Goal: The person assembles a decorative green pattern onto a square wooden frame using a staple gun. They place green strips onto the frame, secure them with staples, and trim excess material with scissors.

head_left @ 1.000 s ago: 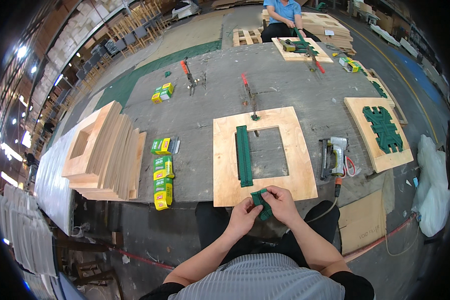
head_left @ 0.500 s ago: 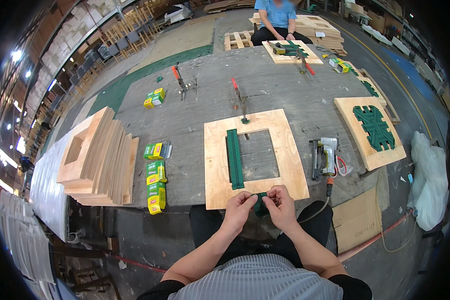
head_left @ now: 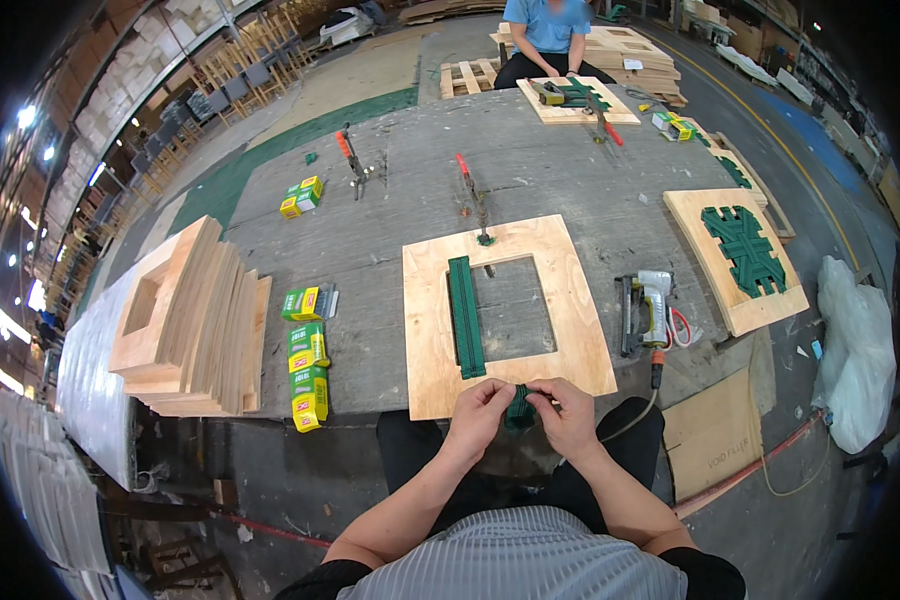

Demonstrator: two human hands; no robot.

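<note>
Both my left hand [head_left: 480, 415] and my right hand [head_left: 564, 414] pinch a dark green webbing strap [head_left: 519, 408] between thumbs and fingers. The strap hangs folded between them at the near edge of a square wooden frame [head_left: 433, 330]. On that frame lies a doubled length of green webbing [head_left: 466, 318], running along the left side of its rectangular opening. A toggle clamp [head_left: 479, 205] with a red handle stands at the frame's far edge. Right of the frame rests a staple gun [head_left: 653, 312] with its air hose attached.
Yellow-green staple boxes [head_left: 308, 345] line up left of the frame, beside a stack of wooden frames [head_left: 185, 320]. At right lies a frame with woven green webbing [head_left: 742, 250]. A co-worker [head_left: 552, 40] sits across the table at another webbed frame [head_left: 575, 100]. Another clamp [head_left: 350, 160] stands far left.
My hands stay close together on the strap, and more of its folded part shows hanging between them. The whole view has shifted slightly; the frame and tools lie as before.
</note>
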